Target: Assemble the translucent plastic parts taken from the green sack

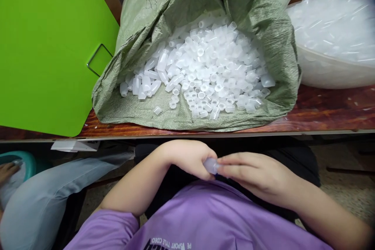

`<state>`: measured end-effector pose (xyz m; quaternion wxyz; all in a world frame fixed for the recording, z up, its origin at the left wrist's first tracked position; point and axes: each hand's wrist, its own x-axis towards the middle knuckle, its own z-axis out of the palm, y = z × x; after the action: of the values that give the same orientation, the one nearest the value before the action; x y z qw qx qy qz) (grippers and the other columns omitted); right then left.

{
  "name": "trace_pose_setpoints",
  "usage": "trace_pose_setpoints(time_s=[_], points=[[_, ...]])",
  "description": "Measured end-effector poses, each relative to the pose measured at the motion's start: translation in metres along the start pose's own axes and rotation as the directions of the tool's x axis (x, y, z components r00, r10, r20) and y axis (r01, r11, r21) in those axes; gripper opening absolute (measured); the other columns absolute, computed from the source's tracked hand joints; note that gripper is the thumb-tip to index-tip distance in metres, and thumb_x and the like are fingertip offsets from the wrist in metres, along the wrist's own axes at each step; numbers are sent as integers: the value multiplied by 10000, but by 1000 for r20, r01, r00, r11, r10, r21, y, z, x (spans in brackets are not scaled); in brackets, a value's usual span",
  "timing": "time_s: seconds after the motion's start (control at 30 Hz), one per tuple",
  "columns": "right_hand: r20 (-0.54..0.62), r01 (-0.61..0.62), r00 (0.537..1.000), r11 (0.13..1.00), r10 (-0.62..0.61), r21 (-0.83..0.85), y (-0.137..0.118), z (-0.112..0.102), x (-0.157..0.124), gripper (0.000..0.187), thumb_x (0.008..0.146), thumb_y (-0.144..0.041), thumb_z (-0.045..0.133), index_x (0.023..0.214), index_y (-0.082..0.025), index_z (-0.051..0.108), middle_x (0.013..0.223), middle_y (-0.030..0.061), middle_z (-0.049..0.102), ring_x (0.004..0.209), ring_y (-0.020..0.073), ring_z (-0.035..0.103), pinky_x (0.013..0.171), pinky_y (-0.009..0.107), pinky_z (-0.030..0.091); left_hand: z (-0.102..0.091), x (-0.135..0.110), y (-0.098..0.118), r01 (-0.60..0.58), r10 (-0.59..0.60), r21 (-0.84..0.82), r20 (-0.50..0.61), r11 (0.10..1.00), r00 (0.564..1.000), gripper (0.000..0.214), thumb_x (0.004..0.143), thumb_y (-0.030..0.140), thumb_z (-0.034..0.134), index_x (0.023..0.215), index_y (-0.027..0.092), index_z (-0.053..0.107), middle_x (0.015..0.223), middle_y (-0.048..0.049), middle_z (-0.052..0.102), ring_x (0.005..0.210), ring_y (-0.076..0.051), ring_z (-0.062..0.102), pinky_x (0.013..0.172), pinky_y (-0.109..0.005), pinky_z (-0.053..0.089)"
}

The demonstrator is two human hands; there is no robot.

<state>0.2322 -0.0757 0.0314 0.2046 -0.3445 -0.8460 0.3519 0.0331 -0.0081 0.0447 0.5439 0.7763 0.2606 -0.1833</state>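
Translucent plastic piece (211,166) held over my lap, just on my side of the wooden table's (334,105) front edge, near its middle. My left hand (189,160) is curled, thumb and forefinger pinching the piece; my right hand (260,175) has its fingers straight and close together, tips touching the piece's other end. Right thumb hidden, so I cannot tell whether that hand pinches too. Woven green sack (140,111) lies along the front edge, mouth towards me, short tubular plastic pieces (211,66) heaped inside. Right of it: rounded container (325,68), piled with translucent plastic. Left: bright green board (49,54), its corner reaching the front edge.
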Motion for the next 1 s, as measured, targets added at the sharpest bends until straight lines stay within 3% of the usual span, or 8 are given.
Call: trace_pose_setpoints(time_s=[0.07, 0.17, 0.33, 0.47, 0.63, 0.77, 0.9, 1.0], points=[[-115, -49, 993, 993, 37, -103, 5, 6, 0, 262, 889, -358, 460, 895, -189, 660, 792, 41, 691, 679, 133, 637, 599, 224, 500, 3, 1, 2, 36, -36, -5, -107, 999, 994, 170, 688, 314, 591, 796, 182, 586, 656, 51, 579, 563, -81, 502, 501, -176, 346], [-206, -207, 964, 959, 166, -196, 14, 14, -2, 478, 921, -415, 333, 569, -185, 560, 488, 6, 526, 457, 117, 506, 441, 238, 405, 11, 4, 5, 95, -90, 8, -242, 995, 966, 191, 700, 367, 583, 765, 188, 576, 652, 46, 589, 552, -87, 505, 478, -187, 321], [-254, -154, 960, 978, 115, -143, 22, 19, -8, 286, 861, -408, 486, 1022, -187, 570, 955, 89, 640, 845, 181, 611, 703, 288, 500, 22, 9, 2, 179, -170, -13, -400, 984, 901, 176, 699, 350, 555, 765, 188, 575, 689, 27, 612, 586, -104, 528, 498, -198, 323], [-98, -272, 960, 958, 263, -87, 26, 26, -14, 262, 922, -318, 368, 879, -199, 597, 726, 33, 633, 627, 140, 597, 580, 264, 495, 28, 12, -2, 199, -188, -5, -360, 980, 914, 196, 690, 371, 560, 751, 188, 593, 670, 21, 613, 566, -107, 520, 481, -203, 310], [-120, -145, 982, 989, 143, -14, 28, 35, -16, 241, 863, -327, 497, 1057, -193, 547, 1022, 88, 629, 895, 178, 609, 764, 303, 506, 37, 17, -7, 198, -223, -114, -300, 974, 927, 214, 666, 352, 559, 791, 186, 610, 692, 22, 617, 580, -107, 526, 486, -196, 334], [-95, -335, 935, 939, 341, 73, 29, 43, -14, 285, 928, -316, 341, 834, -192, 579, 719, 29, 627, 639, 137, 600, 591, 263, 502, 44, 21, -12, 222, -267, -187, -265, 957, 927, 249, 662, 383, 561, 808, 186, 605, 673, 25, 601, 556, -103, 517, 474, -194, 334], [-136, -162, 977, 986, 167, 50, 36, 49, -16, 236, 865, -324, 486, 1050, -187, 537, 987, 93, 630, 872, 183, 606, 754, 329, 513, 48, 23, -17, 238, -294, -245, -226, 940, 929, 259, 634, 385, 588, 784, 174, 599, 640, 29, 564, 525, -91, 478, 453, -189, 320], [-83, -140, 986, 988, 145, 60, 38, 53, -19, 196, 868, -260, 479, 1040, -191, 544, 915, 71, 641, 817, 168, 608, 732, 317, 511, 53, 25, -24, 243, -302, -280, -193, 929, 934, 249, 625, 351, 586, 808, 183, 594, 642, 37, 559, 504, -87, 463, 440, -188, 318]])
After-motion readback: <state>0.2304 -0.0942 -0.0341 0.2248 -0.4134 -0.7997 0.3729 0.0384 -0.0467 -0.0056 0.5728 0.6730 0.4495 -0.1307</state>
